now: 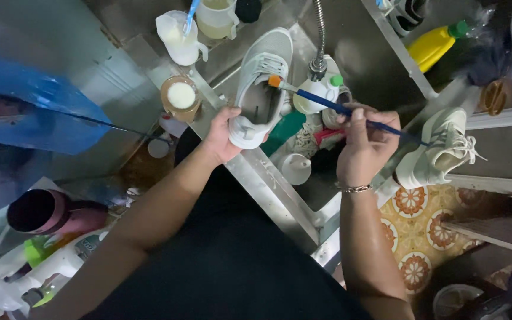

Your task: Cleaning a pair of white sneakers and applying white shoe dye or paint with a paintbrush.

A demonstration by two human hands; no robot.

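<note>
From the head camera, the left hand (225,135) has its grip closed around the heel of a white sneaker (261,83), holding it tilted over the rim of a steel sink (271,184), toe pointing away from the person. The right hand (364,145) is closed on a thin blue-handled brush (339,109), whose orange-banded tip rests at the sneaker's opening near the laces. Room between the hands is tight: a white squeeze bottle (314,95) with a green cap stands just under the brush handle, below a hanging metal hose (320,35). A second white sneaker (437,148) sits on the sink's right edge, just beside the right hand. Along the far left edge stand a tub of white paste (181,96) and a white jug (179,41), near the held shoe. A yellow bottle (432,46) lies well apart on the surface at upper right.
</note>
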